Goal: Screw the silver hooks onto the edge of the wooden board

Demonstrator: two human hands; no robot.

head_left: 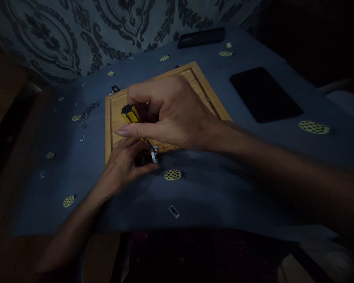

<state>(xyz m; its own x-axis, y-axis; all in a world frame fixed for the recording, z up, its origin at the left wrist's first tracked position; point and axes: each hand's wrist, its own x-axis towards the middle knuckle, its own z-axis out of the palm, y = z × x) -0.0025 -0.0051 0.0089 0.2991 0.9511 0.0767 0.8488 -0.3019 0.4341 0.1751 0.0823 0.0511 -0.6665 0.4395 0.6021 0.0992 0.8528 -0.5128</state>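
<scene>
My right hand [174, 112] is closed around a yellow and black screwdriver [130, 114], tilted with its shaft pointing down to the right. The tip meets a small shiny metal piece, perhaps a hinge [154, 156], at the near edge of a wooden board [116, 103]. Below it, my left hand [124, 161] pinches around this metal piece, thumb on the near side and fingers over the board's edge. A row of small dark holes shows on the board beside the metal piece. My right hand hides much of the board.
A blue cloth [209, 196] with pineapple prints covers the table. To the right lies a dark flat tablet or phone [265, 94], with another dark flat object [201, 37] at the back. Small screws [82, 125], a clear bag [90, 108] and a small black item [115, 89] lie left.
</scene>
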